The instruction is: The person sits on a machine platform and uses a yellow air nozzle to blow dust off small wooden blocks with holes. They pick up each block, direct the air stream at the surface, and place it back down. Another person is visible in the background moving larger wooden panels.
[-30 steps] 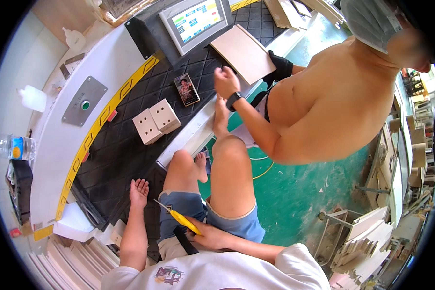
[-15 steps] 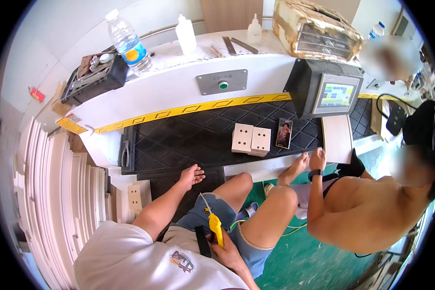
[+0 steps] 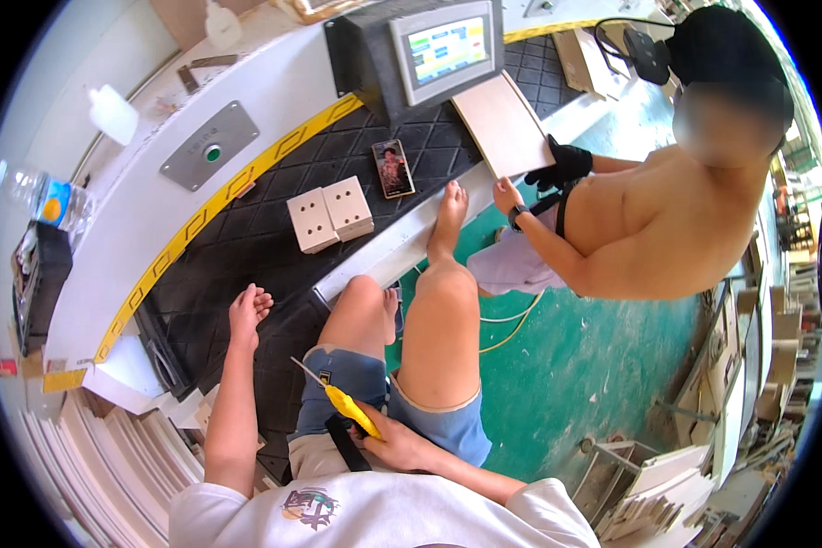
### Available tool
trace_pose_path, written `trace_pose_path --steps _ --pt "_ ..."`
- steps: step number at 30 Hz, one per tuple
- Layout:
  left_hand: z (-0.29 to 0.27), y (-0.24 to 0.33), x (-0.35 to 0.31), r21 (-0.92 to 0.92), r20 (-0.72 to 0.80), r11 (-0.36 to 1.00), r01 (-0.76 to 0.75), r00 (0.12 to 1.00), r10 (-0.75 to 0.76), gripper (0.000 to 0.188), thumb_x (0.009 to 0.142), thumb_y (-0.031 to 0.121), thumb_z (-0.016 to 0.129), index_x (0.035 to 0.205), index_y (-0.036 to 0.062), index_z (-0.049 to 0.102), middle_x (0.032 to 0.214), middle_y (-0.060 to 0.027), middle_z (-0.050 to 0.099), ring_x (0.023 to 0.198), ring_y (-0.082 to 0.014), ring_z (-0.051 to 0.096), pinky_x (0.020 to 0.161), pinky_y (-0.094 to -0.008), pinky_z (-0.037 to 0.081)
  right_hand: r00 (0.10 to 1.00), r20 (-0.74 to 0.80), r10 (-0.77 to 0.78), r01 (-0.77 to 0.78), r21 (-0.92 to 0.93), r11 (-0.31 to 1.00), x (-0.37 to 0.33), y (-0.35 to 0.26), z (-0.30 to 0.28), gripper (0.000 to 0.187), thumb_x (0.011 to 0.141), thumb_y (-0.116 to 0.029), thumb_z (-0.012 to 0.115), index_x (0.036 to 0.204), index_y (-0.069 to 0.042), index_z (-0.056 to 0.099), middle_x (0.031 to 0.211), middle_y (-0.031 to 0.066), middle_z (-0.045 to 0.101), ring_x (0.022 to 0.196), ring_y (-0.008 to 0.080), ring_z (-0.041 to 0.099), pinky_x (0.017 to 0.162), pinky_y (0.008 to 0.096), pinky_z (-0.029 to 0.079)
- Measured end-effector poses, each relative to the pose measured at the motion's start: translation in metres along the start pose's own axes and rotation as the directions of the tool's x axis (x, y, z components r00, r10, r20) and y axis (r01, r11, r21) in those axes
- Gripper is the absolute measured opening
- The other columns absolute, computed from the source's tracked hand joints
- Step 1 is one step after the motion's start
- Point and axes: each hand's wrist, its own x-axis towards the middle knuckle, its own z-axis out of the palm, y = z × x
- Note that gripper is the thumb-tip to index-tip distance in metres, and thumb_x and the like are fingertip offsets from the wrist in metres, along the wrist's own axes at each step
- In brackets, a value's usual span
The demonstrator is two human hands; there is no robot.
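Observation:
A yellow air blow gun (image 3: 349, 406) with a thin metal nozzle is gripped in my right hand (image 3: 397, 445), close over my lap. The nozzle points up and to the left. My left hand (image 3: 248, 313) hovers over the black ribbed bench mat (image 3: 219, 256), fingers loosely curled and nothing visible in them. Beyond it, two side-by-side stacks of small pale boards (image 3: 331, 216) with drilled holes lie on the mat. Right of the stacks lies a phone (image 3: 393, 169) with a picture on its screen.
At the right, a co-worker (image 3: 644, 210) holds a pale panel (image 3: 502, 123) at the bench edge, one hand in a black glove. A control screen (image 3: 443, 50) overhangs the mat. Long boards (image 3: 91, 457) stack at lower left; a hose (image 3: 511, 329) lies on the green floor.
My view has turned to the right, so the bench appears tilted and more floor shows. The blow gun stays in my right hand. My left hand remains near the mat.

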Motion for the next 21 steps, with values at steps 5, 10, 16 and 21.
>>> trace_pose_path --steps 5,10,16,21 --pt "-0.028 -0.026 0.007 0.099 -0.004 0.994 0.036 0.999 -0.036 0.033 0.106 0.040 0.061 0.111 0.0083 0.068 0.093 -0.0032 0.075 0.081 -0.0122 0.070 0.071 -0.0269 0.054 0.997 -0.027 -0.069 0.071 0.041 0.997 0.000 0.014 0.007 0.070 0.098 -0.011 0.056 0.161 0.000 0.028 0.128 0.0301 0.062 0.120 0.0382 0.063 0.106 0.0394 0.047" --pt "-0.032 -0.032 -0.009 0.139 -0.015 0.989 0.054 0.999 -0.052 0.032 0.107 0.038 0.061 0.112 0.0077 0.068 0.095 -0.0033 0.074 0.081 -0.0123 0.070 0.072 -0.0275 0.054 0.998 -0.066 -0.012 0.001 -0.165 0.986 0.004 -0.001 0.002 0.064 0.098 -0.012 0.057 0.157 0.002 0.037 0.135 0.0306 0.060 0.126 0.0407 0.061 0.109 0.0439 0.046" --pt "-0.006 0.005 -0.040 0.398 0.082 0.892 -0.213 0.977 0.197 0.027 0.107 0.029 0.061 0.113 0.0051 0.071 0.098 -0.0038 0.075 0.084 -0.0099 0.068 0.077 -0.0250 0.052 0.848 -0.149 -0.508 0.348 -0.566 0.747 -0.021 -0.073 -0.040 0.050 0.097 -0.013 0.065 0.144 0.002 0.056 0.137 0.0246 0.064 0.120 0.0380 0.065 0.103 0.0424 0.052" --pt "0.056 0.030 -0.064 0.377 0.221 0.874 -0.305 0.947 0.235 0.022 0.107 0.019 0.062 0.110 0.0000 0.072 0.096 -0.0062 0.075 0.087 -0.0110 0.069 0.083 -0.0270 0.055 0.584 -0.744 -0.325 0.566 0.085 0.820 -0.009 -0.094 -0.189 0.032 0.100 -0.010 0.058 0.128 0.002 0.066 0.110 0.0156 0.073 0.094 0.0223 0.072 0.083 0.0335 0.059"
